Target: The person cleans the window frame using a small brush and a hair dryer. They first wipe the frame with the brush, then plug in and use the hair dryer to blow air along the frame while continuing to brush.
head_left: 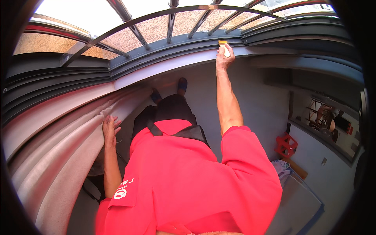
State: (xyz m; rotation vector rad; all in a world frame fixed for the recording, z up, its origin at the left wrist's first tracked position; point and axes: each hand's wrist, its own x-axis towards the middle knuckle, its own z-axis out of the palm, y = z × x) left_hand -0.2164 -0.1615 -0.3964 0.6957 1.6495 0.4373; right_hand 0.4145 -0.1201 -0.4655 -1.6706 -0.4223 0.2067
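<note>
The brush (223,42) sits in the upper frame, right of centre, at the grey window frame (176,49). I note my right arm stretched nearly straight up to it from the red sleeve (246,147). Handle pale, head yellow. My right hand (225,58) grips the handle, fingers closed. Left of centre, my left hand (111,128) has fingers loosely spread, at the edge of the pale curtain (74,152).
</note>
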